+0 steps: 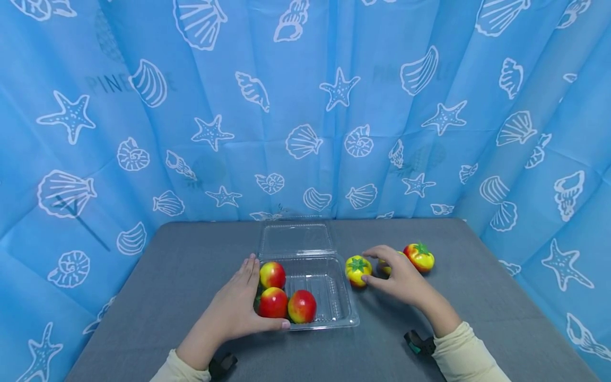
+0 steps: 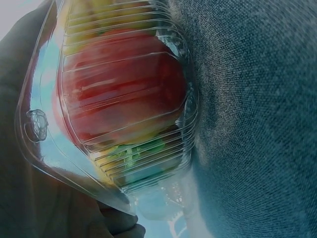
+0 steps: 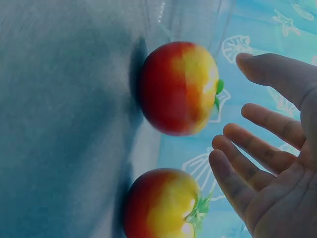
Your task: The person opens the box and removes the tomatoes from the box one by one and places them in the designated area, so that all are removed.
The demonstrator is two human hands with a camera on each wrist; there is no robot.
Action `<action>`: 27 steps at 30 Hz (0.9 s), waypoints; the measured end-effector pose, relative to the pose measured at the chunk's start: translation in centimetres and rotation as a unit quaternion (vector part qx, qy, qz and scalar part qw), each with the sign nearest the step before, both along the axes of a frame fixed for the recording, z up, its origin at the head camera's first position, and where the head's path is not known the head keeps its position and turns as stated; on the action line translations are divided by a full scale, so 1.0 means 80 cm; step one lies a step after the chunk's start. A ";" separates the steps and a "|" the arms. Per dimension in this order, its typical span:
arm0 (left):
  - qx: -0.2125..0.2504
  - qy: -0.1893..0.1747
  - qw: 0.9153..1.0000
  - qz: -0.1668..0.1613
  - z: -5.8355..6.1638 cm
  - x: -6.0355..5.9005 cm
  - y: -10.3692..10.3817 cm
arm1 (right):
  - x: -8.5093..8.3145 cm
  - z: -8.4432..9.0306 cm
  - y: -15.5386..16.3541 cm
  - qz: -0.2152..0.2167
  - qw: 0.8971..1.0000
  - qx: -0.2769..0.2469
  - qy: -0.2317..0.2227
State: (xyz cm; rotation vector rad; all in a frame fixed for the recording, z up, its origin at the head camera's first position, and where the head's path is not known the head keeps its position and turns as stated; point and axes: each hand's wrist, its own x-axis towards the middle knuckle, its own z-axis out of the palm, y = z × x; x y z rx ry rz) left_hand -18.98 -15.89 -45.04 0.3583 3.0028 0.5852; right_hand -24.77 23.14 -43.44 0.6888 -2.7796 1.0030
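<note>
A clear plastic clamshell container (image 1: 350,305) lies with its lid (image 1: 296,239) folded back. Three red-and-yellow toy tomatoes (image 1: 302,306) sit in its left and front part; one tomato (image 2: 124,84) shows through the ribbed wall in the left wrist view. My left hand (image 1: 238,307) rests against the container's left side, fingers extended, thumb along the front rim. To the right of the container is a yellow tomato with a green calyx (image 1: 358,270). Over it hovers my right hand (image 1: 398,278), thumb and fingers spread; the right wrist view shows a gap between fingertips and tomato (image 3: 181,89).
Beyond my right hand, a red-and-yellow tomato (image 1: 420,258) stands beside another, partly hidden tomato (image 1: 384,268). Grey cloth (image 1: 191,265) covers the table. A blue shell-print curtain (image 1: 305,106) hangs behind and along the sides.
</note>
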 end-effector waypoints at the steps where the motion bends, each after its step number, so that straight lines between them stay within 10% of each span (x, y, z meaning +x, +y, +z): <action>1: -0.001 -0.001 1.000 0.000 -0.001 -0.001 0.000 | 0.001 0.001 -0.002 0.001 1.000 -0.002 0.001; 27: 0.000 -0.003 1.000 0.002 -0.003 -0.002 0.001 | 0.045 0.005 -0.064 0.107 0.994 -0.029 -0.011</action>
